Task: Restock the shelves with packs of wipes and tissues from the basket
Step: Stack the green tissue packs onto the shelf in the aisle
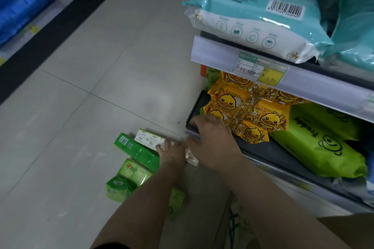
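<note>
From the head view, the left hand (172, 153) reaches down to the tiled floor (97, 70). Its fingers (162, 146) bend onto the near end of a white-and-green tissue pack (148, 138). Whether they close round the pack cannot be told. That pack is a slim rectangular block in printed film. Its long axis runs away from the fingertips, up and to the left.

Touching its left side lies a dark green tissue pack (136, 152), also a long block and parallel to it. Its barcode end points away from the hand. Nearer than the wrist, to the left of the forearm, lies a light green tissue pack (126, 180) in glossy, creased film. Another light green pack (176, 202) shows from under the forearm.

The right hand (212, 141) is just right of the left one, back upward, over the front lip of the dark lower shelf (269, 154). Its fingers point left. The palm side is hidden, so its hold cannot be told. A scrap of crinkled clear film (191, 158) shows between the two hands.

Just beyond the right knuckles are soft yellow duck-print packs (251, 111). A lime green pack (321, 147) lies further right. Above them, a teal-and-white wipes pack (253, 20) lies flat on the upper shelf and overhangs the price label (261, 70).
</note>
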The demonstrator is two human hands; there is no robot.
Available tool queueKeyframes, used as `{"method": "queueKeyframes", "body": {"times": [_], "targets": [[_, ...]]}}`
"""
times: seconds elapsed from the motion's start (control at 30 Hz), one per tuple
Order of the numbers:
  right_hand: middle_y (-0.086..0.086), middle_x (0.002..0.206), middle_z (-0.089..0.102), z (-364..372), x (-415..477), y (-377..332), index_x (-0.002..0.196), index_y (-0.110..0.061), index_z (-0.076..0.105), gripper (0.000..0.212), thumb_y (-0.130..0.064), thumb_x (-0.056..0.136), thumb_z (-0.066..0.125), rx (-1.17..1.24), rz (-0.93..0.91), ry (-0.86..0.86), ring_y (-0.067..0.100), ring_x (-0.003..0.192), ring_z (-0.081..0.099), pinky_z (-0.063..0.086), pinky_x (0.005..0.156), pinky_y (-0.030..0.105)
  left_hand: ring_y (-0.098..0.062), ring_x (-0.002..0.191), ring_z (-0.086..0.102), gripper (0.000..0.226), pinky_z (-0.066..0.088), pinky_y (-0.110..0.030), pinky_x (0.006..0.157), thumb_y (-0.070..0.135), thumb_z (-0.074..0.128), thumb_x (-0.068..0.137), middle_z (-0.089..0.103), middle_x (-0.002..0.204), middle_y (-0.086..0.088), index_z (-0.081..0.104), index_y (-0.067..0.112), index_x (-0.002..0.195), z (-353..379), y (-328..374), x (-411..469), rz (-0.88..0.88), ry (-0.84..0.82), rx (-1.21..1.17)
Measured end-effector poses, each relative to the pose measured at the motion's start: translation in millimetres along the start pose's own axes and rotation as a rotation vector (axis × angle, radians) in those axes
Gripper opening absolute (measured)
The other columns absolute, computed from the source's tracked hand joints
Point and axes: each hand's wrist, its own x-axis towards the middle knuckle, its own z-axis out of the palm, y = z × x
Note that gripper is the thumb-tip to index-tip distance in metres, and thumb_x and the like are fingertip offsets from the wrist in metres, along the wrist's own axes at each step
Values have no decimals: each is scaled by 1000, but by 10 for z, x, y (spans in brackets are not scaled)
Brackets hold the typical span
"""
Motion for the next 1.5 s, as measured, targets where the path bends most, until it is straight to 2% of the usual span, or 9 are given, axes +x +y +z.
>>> {"method": "queueKeyframes", "body": {"times": [0.23, 0.5, 0.63, 0.73, 0.93, 1.03, 1.27, 1.37, 1.5], "targets": [[10, 116, 54, -145, -78, 2, 119, -13, 56, 35, -26, 86, 59, 37, -79, 40, 31, 110, 47, 42, 91, 40, -29, 137, 20, 49, 18, -51, 106, 40, 60, 87, 44, 142, 15, 43, 43, 132, -618, -308, -377, 47, 56, -196], [3, 117, 54, -596, -369, -35, 119, -22, 58, 31, -28, 89, 58, 46, -42, 168, 26, 112, 47, 45, 91, 41, -16, 106, 50, 48, 37, -32, 98, 49, 79, 62, 60, 105, 10, 59, 49, 106, -1374, -584, -858, 60, 206, -755], [6, 119, 53, -810, -548, -212, 122, -18, 55, 35, -29, 89, 58, -34, -105, 147, 27, 114, 47, 43, 95, 40, -21, 104, 62, 39, 47, -25, 88, 17, 80, 74, 67, 112, -5, 65, 18, 110, -1882, -685, -1171, 152, 225, -1077], [4, 125, 52, -1027, -659, -346, 127, -19, 52, 40, -29, 89, 57, -73, -183, 170, 24, 119, 46, 40, 98, 38, -15, 99, 63, 39, 42, -33, 94, 30, 78, 68, 72, 101, 2, 67, 21, 104, -2263, -745, -1439, 166, 290, -1268], [3, 118, 55, -1471, -905, -594, 129, -21, 51, 43, -24, 87, 58, -42, -293, 288, 21, 106, 53, 45, 90, 35, -14, 74, 56, 23, 43, -29, 71, 33, 55, 92, 66, 79, 3, 59, 17, 107, -3005, -536, -1922, 253, 397, -1642], [3, 125, 52, -1680, -1038, -691, 134, -23, 46, 48, -26, 88, 58, -86, -334, 339, 23, 116, 48, 42, 94, 37, -11, 62, 51, 19, 40, -25, 61, 36, 51, 94, 63, 66, 6, 61, 20, 94, -3361, -294, -2157, 298, 457, -1694], [-1, 133, 42, -2193, -1387, -925, 142, -26, 30, 60, -27, 88, 57, -158, -487, 527, 22, 122, 43, 39, 97, 37, -20, 80, 67, 38, 54, -36, 75, 55, 48, 90, 73, 81, 2, 67, 22, 96, -3954, 189, -2573, 416, 546, -1753], [10, 130, 50, -2501, -1483, -1010, 137, -21, 35, 74, -16, 72, 69, -523, -527, 718, 33, 109, 54, 48, 83, 44, -24, 96, 67, 51, 53, -40, 87, 57, 35, 96, 71, 107, -6, 67, 19, 108, -4192, 366, -2691, 446, 664, -1572], [22, 132, 50, -2959, -1602, -1205, 134, -14, 45, 93, -7, 48, 82, -804, -553, 914, 40, 106, 55, 50, 73, 46, -27, 99, 59, 67, 45, -33, 91, 56, 20, 98, 66, 99, -13, 66, 7, 96, -4410, 585, -2963, 409, 854, -1083]]}}
